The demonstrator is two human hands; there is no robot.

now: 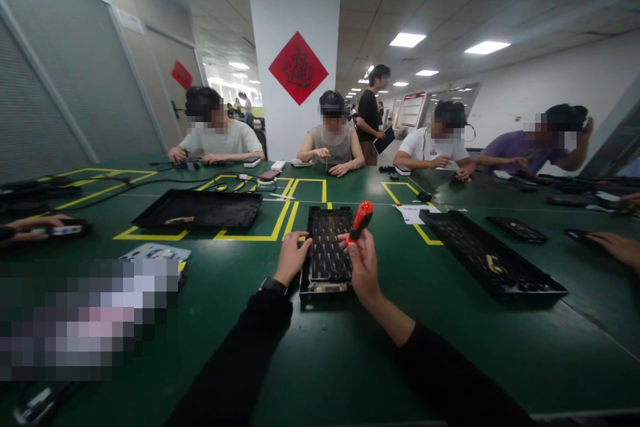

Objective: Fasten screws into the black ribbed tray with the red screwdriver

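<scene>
A black rectangular plastic case (330, 253) with rows of small pale prongs or slots inside lies on the table in front of me. Along its near end is a light tan strip (327, 287). My left hand (293, 259) grips the case's left edge, with thumb and fingers at the rim. In my right hand (365, 265) is a screwdriver with a red and black handle (361, 220), held above the right side of the case. The handle points up and tilts slightly right; its shaft is not clearly visible.
Long black trays lie on the green table (320, 360), one at far left (200, 210) and one at right (495, 257). White paper (413, 214) sits beside the right tray. A blurred-out object (100, 320) is at near left. Several people work around the table; other hands show at both sides.
</scene>
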